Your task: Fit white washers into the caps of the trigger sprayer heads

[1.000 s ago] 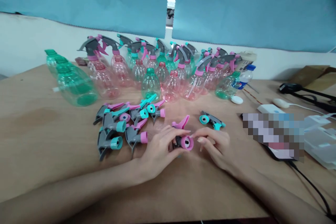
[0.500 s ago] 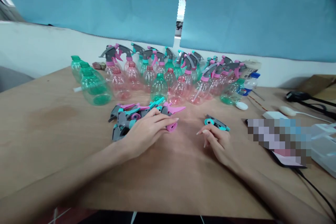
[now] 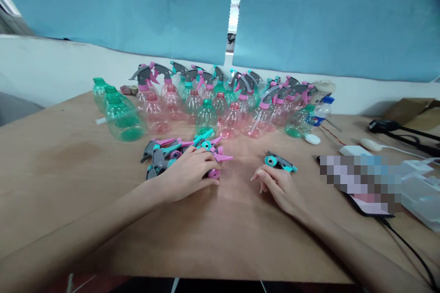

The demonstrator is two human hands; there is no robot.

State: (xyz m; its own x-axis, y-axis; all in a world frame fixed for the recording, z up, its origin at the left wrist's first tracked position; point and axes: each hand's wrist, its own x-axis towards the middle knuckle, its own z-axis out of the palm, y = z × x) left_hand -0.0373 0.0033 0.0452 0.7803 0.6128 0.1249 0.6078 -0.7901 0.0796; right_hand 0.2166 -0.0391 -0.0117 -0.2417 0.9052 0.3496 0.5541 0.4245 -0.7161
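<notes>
My left hand lies over a pile of grey trigger spray heads with pink and turquoise parts. Its fingers curl around one pink-collared spray head, whose body is mostly hidden beneath the palm. Beside the knuckles sits a turquoise-ringed spray head. My right hand rests on the table with loosely curled fingers, and nothing shows in them. Just beyond it, a single grey and turquoise spray head lies on its side, apart from the pile.
Clear pink and green bottles, several topped with spray heads, stand in rows along the back. Green bottles without heads are at the left. To the right lie a phone with a cable, a white disc and a plastic box.
My left hand's fingers, stretched out before, have curled down around the pink-collared spray head. The right hand keeps its pose, and the view has shifted slightly.
</notes>
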